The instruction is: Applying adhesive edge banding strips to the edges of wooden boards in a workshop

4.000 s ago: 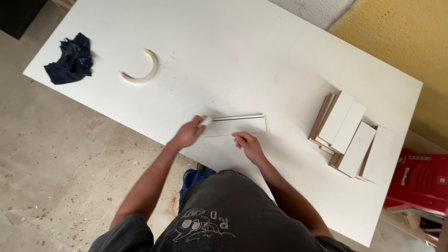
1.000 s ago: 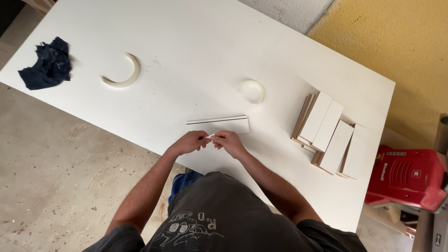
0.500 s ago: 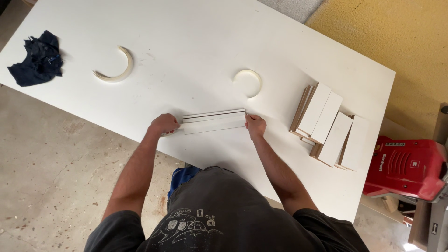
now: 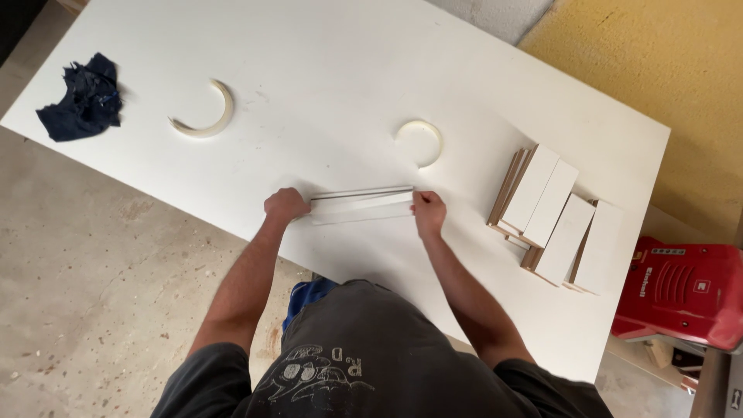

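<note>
- A narrow white board is gripped at both ends, lying near the front edge of the white table; the left hand is clenched on one end; the right hand grasps the other
- The step is judged to be positioning; steady, even pressure is called for next
- The board looks long, flat, pale-edged; a stack of panels lies to its right

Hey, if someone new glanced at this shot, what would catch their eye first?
Probably the two hands, left hand and right hand, gripping the ends of a long white strip at the near edge of the white table. Next, the fanned stack of white boards at the right end, and the dark blue rag at the far left corner.
</note>
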